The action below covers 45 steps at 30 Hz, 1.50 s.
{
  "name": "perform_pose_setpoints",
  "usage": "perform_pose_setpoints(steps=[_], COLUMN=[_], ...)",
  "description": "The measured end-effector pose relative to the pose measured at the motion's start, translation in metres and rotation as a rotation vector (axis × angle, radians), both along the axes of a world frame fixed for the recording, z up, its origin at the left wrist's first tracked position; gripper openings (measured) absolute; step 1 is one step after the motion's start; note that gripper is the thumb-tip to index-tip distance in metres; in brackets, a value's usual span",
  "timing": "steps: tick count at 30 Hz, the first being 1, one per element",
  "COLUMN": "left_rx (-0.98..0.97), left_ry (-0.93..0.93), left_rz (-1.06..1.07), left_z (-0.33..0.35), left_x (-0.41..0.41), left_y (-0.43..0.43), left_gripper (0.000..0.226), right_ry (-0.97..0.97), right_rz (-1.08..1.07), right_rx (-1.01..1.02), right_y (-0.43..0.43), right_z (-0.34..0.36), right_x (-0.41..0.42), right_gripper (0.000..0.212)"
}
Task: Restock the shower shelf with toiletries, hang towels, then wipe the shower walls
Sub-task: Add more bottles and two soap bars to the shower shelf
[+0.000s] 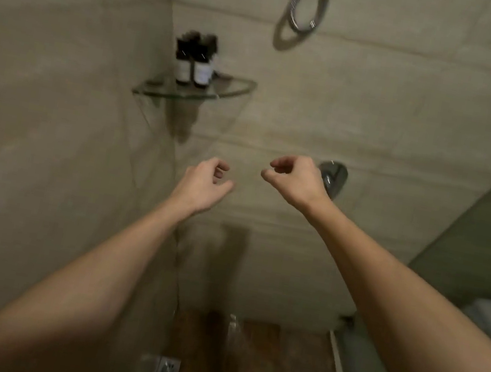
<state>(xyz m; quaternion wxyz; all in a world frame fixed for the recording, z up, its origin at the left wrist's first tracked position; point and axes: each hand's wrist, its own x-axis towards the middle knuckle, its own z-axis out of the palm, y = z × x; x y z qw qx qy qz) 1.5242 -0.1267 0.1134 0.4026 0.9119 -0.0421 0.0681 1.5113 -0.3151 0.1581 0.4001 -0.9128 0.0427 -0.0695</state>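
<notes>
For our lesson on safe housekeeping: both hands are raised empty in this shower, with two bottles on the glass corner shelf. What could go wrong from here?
The two bottles stand close together at the back of the glass shelf; a careless reach or wipe could topple both. The right hand hovers just in front of the shower valve; a bump might start the water.

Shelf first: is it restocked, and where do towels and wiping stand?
Partly done: two bottles stand on the glass shelf, at its back corner. In hand: nothing; the left hand and right hand are raised and empty, fingers loosely curled. Left: no hung towel shows and no cloth is out, so wiping the wall seems not yet started.
</notes>
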Motion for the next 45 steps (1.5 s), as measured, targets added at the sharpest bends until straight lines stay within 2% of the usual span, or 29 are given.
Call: perform_pose_setpoints(steps=[5,12,16,17,21,26,29,35,42,45], left_rx=[0.087,0.265,0.364,0.384,0.493,0.650,0.785,1.029,1.174,1.235], left_ry=[0.306,0.711,0.871,0.907,1.007,1.049,1.015,0.885,0.658,0.564], left_rz=[-0.088,-0.224,-0.284,-0.319,-0.551,-0.806,-0.994,-1.297,-1.516,-1.562], left_z=[-0.102,-0.251,-0.300,-0.309,-0.335,-0.361,-0.366,-0.377,-0.368,-0.388], left_x=[-0.056,-0.168,-0.222,-0.230,-0.242,-0.237,-0.238,-0.253,-0.306,-0.318], left_y=[-0.024,-0.031,-0.047,-0.053,-0.095,-0.164,-0.211,-0.290,-0.386,-0.429], left_gripper=[0.041,0.030,0.017,0.013,0.005,0.018,0.014,0.027,0.013,0.031], right_ry=[0.225,0.582,0.740,0.765,0.796,0.840,0.913,0.782,0.580,0.491], right_rz=[-0.139,-0.411,-0.604,-0.652,-0.886,-1.197,-1.427,-1.753,-2.033,-2.133], right_rx=[0.075,0.238,0.387,0.412,0.510,0.626,0.757,1.141,1.364,1.447], right_y=[-0.077,-0.160,-0.174,-0.176,-0.166,-0.137,-0.107,-0.040,0.015,0.031], right_z=[-0.100,-0.261,-0.311,-0.320,-0.353,-0.369,-0.390,-0.396,-0.418,-0.430], right_x=[-0.095,-0.289,-0.410,-0.437,-0.521,-0.582,-0.603,-0.606,-0.614,-0.626], right_gripper=[0.027,0.017,0.011,0.015,0.022,0.012,0.009,0.014,0.014,0.013])
